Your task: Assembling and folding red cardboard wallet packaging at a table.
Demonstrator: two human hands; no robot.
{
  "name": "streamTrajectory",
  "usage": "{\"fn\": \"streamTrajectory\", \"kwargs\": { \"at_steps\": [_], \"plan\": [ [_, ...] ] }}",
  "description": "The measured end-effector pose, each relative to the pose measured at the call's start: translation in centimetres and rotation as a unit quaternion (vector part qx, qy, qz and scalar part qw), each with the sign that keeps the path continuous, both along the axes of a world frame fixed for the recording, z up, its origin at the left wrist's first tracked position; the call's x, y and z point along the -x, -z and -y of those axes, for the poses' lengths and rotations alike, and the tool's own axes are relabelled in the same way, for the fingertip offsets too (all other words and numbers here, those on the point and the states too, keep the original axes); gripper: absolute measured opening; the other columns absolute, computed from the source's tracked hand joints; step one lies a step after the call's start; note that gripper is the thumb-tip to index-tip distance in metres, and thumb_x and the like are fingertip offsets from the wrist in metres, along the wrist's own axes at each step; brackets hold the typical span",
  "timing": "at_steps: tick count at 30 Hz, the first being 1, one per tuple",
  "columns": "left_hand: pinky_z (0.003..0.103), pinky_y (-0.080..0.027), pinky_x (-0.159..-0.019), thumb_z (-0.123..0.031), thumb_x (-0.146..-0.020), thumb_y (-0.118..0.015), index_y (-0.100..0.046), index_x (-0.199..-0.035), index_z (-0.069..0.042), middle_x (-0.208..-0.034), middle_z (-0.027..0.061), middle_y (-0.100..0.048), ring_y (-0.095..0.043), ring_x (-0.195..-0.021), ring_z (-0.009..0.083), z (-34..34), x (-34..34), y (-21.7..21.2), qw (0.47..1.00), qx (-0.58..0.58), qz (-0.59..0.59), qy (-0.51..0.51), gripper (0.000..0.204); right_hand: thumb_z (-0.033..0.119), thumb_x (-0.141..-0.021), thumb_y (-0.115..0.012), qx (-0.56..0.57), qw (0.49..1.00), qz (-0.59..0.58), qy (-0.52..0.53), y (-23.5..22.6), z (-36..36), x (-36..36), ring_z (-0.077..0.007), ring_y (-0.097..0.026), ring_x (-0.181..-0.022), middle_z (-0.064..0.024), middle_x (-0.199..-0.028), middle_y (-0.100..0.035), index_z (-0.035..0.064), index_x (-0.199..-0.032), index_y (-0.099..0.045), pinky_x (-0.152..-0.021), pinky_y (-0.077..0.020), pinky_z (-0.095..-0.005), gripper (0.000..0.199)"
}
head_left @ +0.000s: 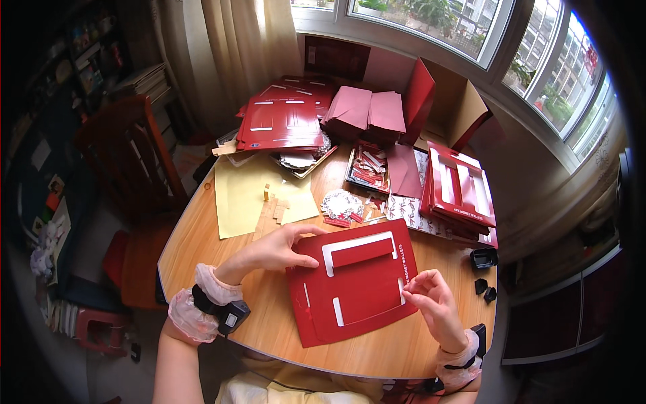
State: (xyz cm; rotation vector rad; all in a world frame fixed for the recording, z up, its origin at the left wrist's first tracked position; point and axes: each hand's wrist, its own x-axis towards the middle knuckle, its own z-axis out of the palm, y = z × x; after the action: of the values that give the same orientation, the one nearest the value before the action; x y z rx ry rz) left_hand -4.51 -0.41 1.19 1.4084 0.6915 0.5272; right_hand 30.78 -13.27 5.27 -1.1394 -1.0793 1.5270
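Note:
A flat red cardboard sleeve point(363, 286) with white-edged cut-out slots lies tilted in front of me, its upper flap slightly raised. My left hand point(286, 248) holds its upper left corner, thumb on the face and fingers along the top edge. Beside the right-hand slot, my right hand point(433, 296) has thumb and forefinger pinched together; whatever may be between them is too small to make out. Just beyond the sleeve are a white doily-like paper piece point(341, 204) and small red labels point(336, 221).
Stacks of red sleeves point(279, 124) and pink envelopes point(367, 111) stand at the back. A parts tray point(369, 168) sits mid-table, near a yellow sheet point(245, 195). Folded red sleeves point(461, 192) pile up at right, with black caps point(483, 258) nearer me. A wooden chair point(134, 168) stands left.

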Motion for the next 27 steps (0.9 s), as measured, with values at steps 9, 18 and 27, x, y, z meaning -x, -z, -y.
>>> {"fn": "streamTrajectory", "kwargs": {
  "at_steps": [9, 18, 27],
  "plan": [
    [0.033, -0.053, -0.102, -0.01, -0.088, -0.081, -0.055, -0.143, -0.001, -0.13, 0.0102, -0.067, -0.063, -0.117, 0.0152, 0.4, 0.0, -0.9, 0.994, -0.097, -0.049, -0.007, 0.061, 0.001, -0.096, -0.065, 0.089, 0.993, -0.049, -0.062, -1.4, -0.9, -1.3, -0.0166, -0.059, -0.111, -0.0068, -0.114, -0.058, 0.0041, -0.119, -0.054, -0.102, -0.0513, -0.0352, 0.025],
    [0.039, -0.052, -0.104, -0.018, -0.086, -0.079, -0.056, -0.146, -0.007, -0.135, 0.02, -0.066, -0.066, -0.12, 0.032, 0.1, 0.4, 0.4, 0.956, -0.233, -0.18, -0.004, 0.065, -0.009, -0.083, -0.077, -0.079, 0.958, 0.179, -0.207, -0.6, 0.6, 1.3, -0.0175, -0.051, -0.128, -0.0105, -0.141, -0.045, 0.0042, -0.122, -0.06, -0.099, -0.0505, -0.0316, 0.044],
    [0.039, -0.053, -0.102, -0.018, -0.084, -0.081, -0.057, -0.144, -0.01, -0.13, 0.0183, -0.068, -0.068, -0.117, 0.031, 0.0, 0.0, -0.4, 0.948, -0.249, -0.197, 0.003, 0.064, -0.008, -0.081, -0.076, -0.178, 0.94, 0.207, -0.206, -0.1, 1.2, 1.9, -0.0248, -0.051, -0.133, -0.0137, -0.149, -0.043, 0.0073, -0.117, -0.068, -0.099, -0.0515, -0.0343, 0.04]
  ]
}}
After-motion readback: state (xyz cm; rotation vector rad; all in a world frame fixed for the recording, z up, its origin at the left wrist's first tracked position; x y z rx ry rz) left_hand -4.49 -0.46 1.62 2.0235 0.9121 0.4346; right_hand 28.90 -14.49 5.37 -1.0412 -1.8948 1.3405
